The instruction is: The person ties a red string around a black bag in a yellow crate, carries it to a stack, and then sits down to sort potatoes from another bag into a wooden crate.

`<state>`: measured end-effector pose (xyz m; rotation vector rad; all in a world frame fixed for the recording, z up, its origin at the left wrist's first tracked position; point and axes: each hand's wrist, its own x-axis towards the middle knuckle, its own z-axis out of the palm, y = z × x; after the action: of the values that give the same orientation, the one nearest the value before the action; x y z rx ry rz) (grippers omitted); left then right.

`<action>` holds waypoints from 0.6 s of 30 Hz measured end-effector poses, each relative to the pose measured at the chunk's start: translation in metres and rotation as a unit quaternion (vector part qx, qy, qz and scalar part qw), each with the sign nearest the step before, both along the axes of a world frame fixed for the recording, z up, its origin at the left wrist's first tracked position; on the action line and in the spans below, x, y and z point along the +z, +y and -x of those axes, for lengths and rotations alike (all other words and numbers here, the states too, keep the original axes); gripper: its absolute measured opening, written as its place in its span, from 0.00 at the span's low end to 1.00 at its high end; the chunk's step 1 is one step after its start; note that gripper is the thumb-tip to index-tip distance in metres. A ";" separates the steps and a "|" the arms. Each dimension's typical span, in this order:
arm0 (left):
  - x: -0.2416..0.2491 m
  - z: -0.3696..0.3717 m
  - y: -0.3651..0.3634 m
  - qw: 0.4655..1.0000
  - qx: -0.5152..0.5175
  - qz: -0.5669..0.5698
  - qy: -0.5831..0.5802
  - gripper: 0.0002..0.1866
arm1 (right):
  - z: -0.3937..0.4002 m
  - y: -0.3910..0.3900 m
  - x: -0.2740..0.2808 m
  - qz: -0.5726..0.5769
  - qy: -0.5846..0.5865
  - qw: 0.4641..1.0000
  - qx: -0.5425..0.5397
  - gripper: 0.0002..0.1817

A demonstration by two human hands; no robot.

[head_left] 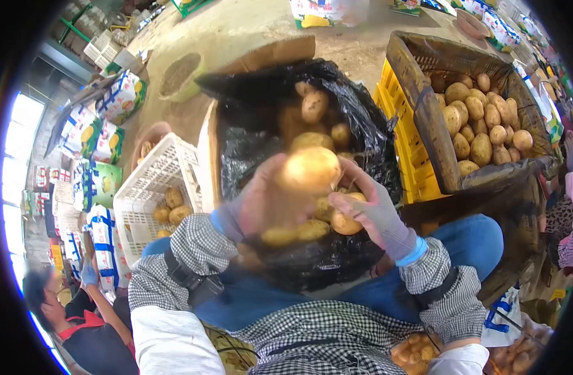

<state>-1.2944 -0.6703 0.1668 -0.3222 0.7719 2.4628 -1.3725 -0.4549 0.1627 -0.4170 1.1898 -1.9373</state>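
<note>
My left hand (261,199), in a pale glove and blurred by motion, is closed on a large yellow potato (311,170). My right hand (377,212), gloved in grey, has thumb and fingers around a smaller potato (349,220). Both hands are over a box lined with a black plastic bag (355,100). Inside it lie more potatoes, among them a brownish one (314,106) toward the back and a long one (312,230) below my hands.
At the right, a yellow crate (406,140) with a dark liner holds many potatoes (480,119). A white plastic basket (155,167) with several potatoes stands left. Beyond it are a tub (185,75) and printed bags (121,97). Another person (80,319) sits at the lower left.
</note>
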 end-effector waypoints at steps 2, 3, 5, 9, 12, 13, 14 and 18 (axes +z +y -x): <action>-0.022 -0.010 0.002 0.987 -0.116 -0.096 0.061 0.37 | -0.002 0.001 0.003 -0.016 0.020 0.999 0.048 0.38; -0.027 -0.014 0.007 0.977 -0.063 0.125 0.161 0.36 | -0.003 0.002 0.004 -0.023 0.031 0.997 0.070 0.39; -0.019 -0.015 0.020 0.863 0.001 0.412 0.291 0.30 | -0.005 0.004 -0.004 -0.074 0.087 0.992 0.061 0.43; -0.006 -0.017 0.030 0.779 0.007 0.540 0.319 0.25 | -0.012 0.005 -0.015 -0.137 0.114 0.982 0.061 0.45; -0.003 -0.022 0.028 0.868 0.002 0.438 0.234 0.23 | -0.010 0.004 -0.008 -0.152 0.132 0.976 0.079 0.44; -0.003 -0.023 0.028 0.900 0.005 0.392 0.190 0.24 | -0.011 0.003 -0.007 -0.157 0.147 0.973 0.079 0.44; -0.002 -0.025 0.027 0.927 0.011 0.346 0.143 0.25 | -0.011 0.002 -0.008 -0.160 0.161 0.971 0.079 0.44; -0.005 -0.026 0.027 0.933 0.024 0.343 0.107 0.30 | -0.011 0.002 -0.020 -0.153 0.108 0.979 0.074 0.38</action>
<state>-1.2679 -0.6436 0.1615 -0.3224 1.7338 2.2129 -1.3618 -0.4532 0.1423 -0.5437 1.5256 -1.5778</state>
